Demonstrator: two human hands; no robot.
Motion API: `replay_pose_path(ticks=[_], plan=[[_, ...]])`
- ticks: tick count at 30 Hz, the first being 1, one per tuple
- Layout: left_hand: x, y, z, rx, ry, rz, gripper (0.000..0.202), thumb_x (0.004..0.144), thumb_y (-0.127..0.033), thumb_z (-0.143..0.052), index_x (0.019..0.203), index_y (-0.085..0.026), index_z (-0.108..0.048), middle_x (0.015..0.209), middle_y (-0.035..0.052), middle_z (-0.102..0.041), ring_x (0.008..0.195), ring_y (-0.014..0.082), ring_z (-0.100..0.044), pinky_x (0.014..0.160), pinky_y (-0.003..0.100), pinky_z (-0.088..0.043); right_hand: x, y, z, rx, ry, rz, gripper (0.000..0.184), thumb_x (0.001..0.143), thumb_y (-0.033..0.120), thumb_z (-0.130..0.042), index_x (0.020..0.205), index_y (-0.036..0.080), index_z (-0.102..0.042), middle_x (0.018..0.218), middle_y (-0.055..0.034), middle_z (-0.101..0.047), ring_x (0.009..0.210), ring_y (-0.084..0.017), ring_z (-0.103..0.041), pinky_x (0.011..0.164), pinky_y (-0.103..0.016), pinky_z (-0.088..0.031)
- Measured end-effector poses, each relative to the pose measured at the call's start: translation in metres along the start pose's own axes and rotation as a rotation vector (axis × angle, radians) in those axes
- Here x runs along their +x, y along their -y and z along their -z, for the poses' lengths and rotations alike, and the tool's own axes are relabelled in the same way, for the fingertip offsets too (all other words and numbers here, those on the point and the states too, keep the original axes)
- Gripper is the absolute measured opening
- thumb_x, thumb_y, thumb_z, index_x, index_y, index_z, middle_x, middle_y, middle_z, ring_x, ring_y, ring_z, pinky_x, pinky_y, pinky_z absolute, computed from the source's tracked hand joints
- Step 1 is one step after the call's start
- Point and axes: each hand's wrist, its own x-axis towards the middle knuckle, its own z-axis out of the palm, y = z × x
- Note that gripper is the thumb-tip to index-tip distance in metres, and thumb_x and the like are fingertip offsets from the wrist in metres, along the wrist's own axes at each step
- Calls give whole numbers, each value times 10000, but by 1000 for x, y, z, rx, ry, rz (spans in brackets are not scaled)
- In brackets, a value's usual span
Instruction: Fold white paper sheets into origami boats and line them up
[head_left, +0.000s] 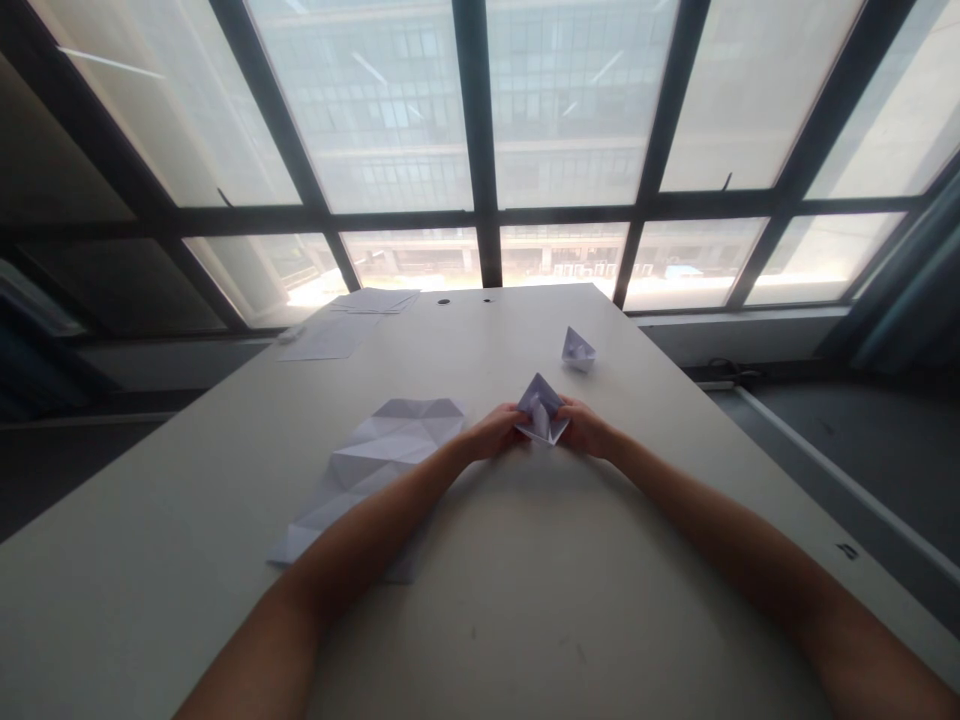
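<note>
Between my two hands, just above the white table, is a folded paper boat [539, 409] with a pointed top and an inner fold showing. My left hand [497, 431] grips its left side, fingers closed on the paper. On the opposite side my right hand [587, 428] pinches the edge in the same way. A second paper boat [578, 350] stands on the table a little beyond and to the right of my hands. Beside my left forearm lies a creased, unfolded sheet of paper [382, 445], partly hidden under that arm.
Several flat paper sheets [328, 337] lie at the far left of the white table [480, 350]. A dark round hole [443, 301] sits near the far edge. Large windows [562, 110] rise behind. A small black mark [847, 551] is near the right edge.
</note>
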Motion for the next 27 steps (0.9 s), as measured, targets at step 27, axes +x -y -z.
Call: replay_pose_path(ticks=[27], plan=[[6, 5, 8, 226, -233, -85, 235, 691, -235, -740, 879, -105, -687, 773, 63, -678, 610, 128, -606, 566, 227, -445, 2, 16, 3, -704, -479, 449, 224, 781, 407, -623, 758, 184, -634, 722, -38, -637, 680, -184, -558, 622, -303, -459]])
